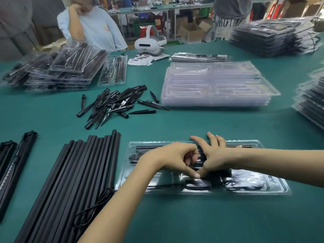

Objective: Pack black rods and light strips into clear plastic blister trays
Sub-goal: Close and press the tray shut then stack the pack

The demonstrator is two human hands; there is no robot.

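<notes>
**Seat the parts flat before you let go of the tray**

Both your hands are working over the clear blister tray [273,187], which lies on the green desk [175,221] directly under them. Your left hand [177,157] has its fingers curled in, with the thumb reaching down to meet the thumb of your right hand [213,155]; whether those curled fingers pinch a part cannot be told from here. Your right hand is spread, fingers straight and resting across the tray's far channels.

It looks as if you are pressing a piece into its pocket. Push straight down with both thumbs, and keep the spread fingers pinning the tray so the thin plastic does not lift or skate. Check that the thin black cable [163,186] running out at the left of your left wrist lies inside its groove and not over a rim.

The tray is glossy, transparent and shallow, moulded with long channels on the far side of your hands, already holding dark rods, and wider pockets on the near side, with a small black block and a dark bundle.

The loose black rods [73,181] wait just left of your left forearm.
</notes>
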